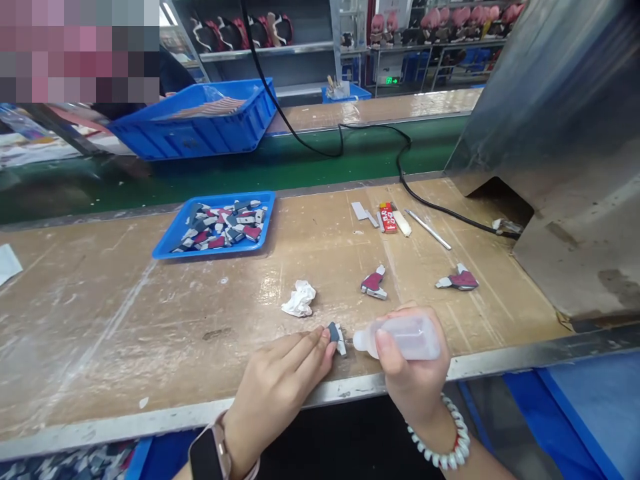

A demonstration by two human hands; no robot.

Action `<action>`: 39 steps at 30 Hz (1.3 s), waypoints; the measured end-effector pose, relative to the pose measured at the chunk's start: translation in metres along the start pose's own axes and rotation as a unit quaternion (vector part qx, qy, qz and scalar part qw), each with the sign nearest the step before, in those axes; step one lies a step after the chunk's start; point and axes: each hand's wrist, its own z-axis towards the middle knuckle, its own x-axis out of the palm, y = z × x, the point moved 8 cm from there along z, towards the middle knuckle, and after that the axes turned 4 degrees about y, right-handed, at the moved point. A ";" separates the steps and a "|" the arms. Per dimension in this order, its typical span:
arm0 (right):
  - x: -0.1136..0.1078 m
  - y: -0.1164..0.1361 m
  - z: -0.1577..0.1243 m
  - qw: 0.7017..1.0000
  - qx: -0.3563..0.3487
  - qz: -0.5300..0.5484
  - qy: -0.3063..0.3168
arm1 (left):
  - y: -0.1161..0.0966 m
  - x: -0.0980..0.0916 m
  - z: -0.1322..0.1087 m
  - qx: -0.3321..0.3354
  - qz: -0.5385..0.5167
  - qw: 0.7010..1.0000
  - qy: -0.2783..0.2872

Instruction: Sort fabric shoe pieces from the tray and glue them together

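Near the front edge of the brown worktable point(165, 373), my left hand point(290, 367) pinches a small grey and white part point(334, 332) between its fingertips. My right hand point(417, 373) is wrapped round a translucent squeeze bottle point(413, 337) tilted on its side. The bottle's thin needle tip points left and reaches the small part. Two maroon and grey parts lie beyond my right hand, one nearer the middle point(374, 283) and one farther right point(461, 279). A crumpled white tissue point(300, 299) rests beyond my left hand.
A blue tray point(165, 248) holds many small parts. Behind stands a large blue bin point(195, 137). A red packet point(387, 219) and a silver pen-like tool point(429, 230) lie at the back. A black cable point(445, 211) runs toward a metal housing point(565, 167) at right.
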 end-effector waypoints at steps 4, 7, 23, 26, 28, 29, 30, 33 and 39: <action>0.002 0.003 0.001 1.000 -0.013 -0.015 0.006 | 0.007 0.001 -0.001 -0.029 -0.037 0.999 -0.005; 0.004 0.002 0.000 1.000 -0.007 -0.011 0.013 | 0.011 0.001 -0.001 -0.040 -0.056 0.998 -0.010; 0.012 0.001 0.003 0.999 0.007 -0.024 0.044 | 0.032 0.011 -0.004 -0.127 -0.163 0.978 0.023; 0.013 0.000 0.003 0.999 0.004 -0.025 0.046 | 0.034 0.012 -0.003 -0.141 -0.160 0.977 0.027; 0.013 0.000 0.003 0.999 -0.003 -0.028 0.047 | 0.033 0.011 -0.003 -0.143 -0.155 0.977 0.028; 0.013 -0.001 0.003 0.998 -0.005 -0.030 0.046 | 0.033 0.010 -0.002 -0.141 -0.154 0.978 0.026; 0.014 -0.001 0.003 0.998 -0.008 -0.033 0.047 | 0.033 0.009 -0.002 -0.140 -0.153 0.978 0.026; 0.014 0.001 0.003 0.997 -0.023 -0.050 0.045 | 0.032 0.007 -0.001 -0.139 -0.156 0.978 0.021; 0.016 0.018 -0.004 0.987 -0.112 -0.097 0.056 | 0.032 0.006 -0.001 -0.141 -0.167 0.976 0.016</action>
